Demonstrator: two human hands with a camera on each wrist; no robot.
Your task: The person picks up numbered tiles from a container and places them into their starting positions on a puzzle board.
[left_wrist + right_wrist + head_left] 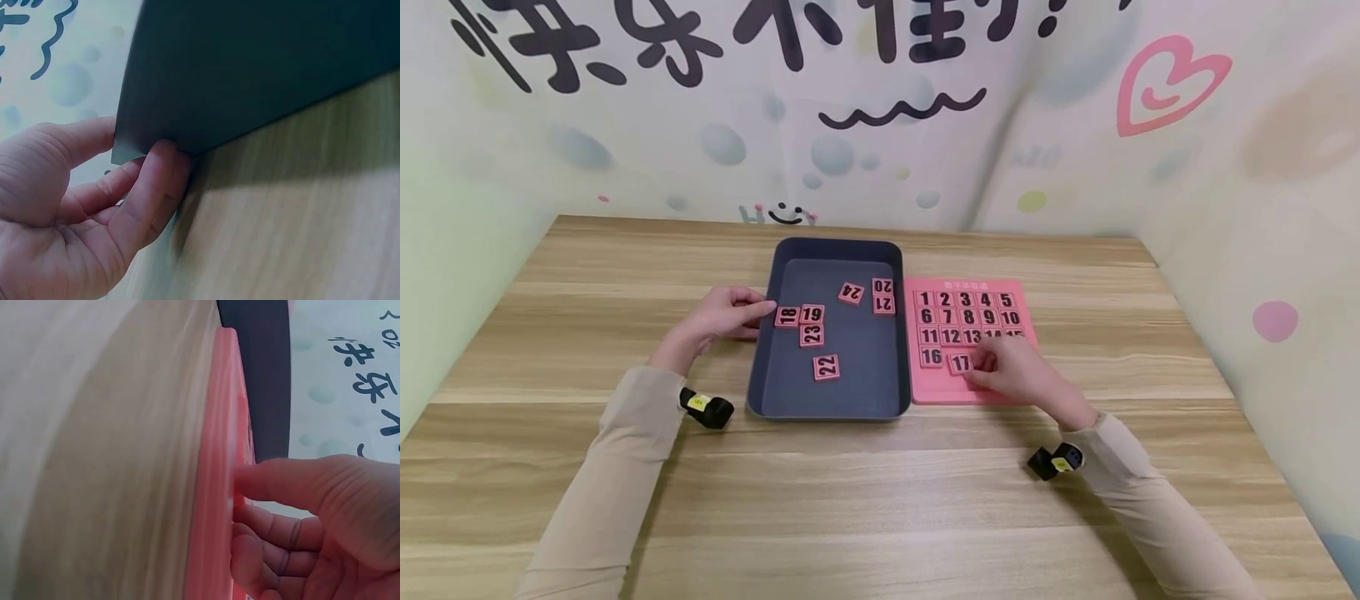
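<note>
My left hand (722, 313) grips the left rim of a dark grey tray (867, 385); its thumb is over the rim and the fingers (159, 178) bear against the outer wall. Inside the tray lie loose pink number tiles, among them 18 (787, 317), 22 (826, 367) and 24 (851, 292). My right hand (1013, 368) pinches the number 17 tile (959, 363) at its right edge, over the pink puzzle board (936, 390). That tile sits slightly tilted beside the 16 tile (931, 356). Above, rows of tiles run in number order, and my hand partly covers the third row.
Tray and board stand side by side on a wood-grain table (850, 500). A printed cloth wall (865, 183) rises behind the table's far edge. Each wrist carries a small black camera, the left one (707, 408) near the tray's corner.
</note>
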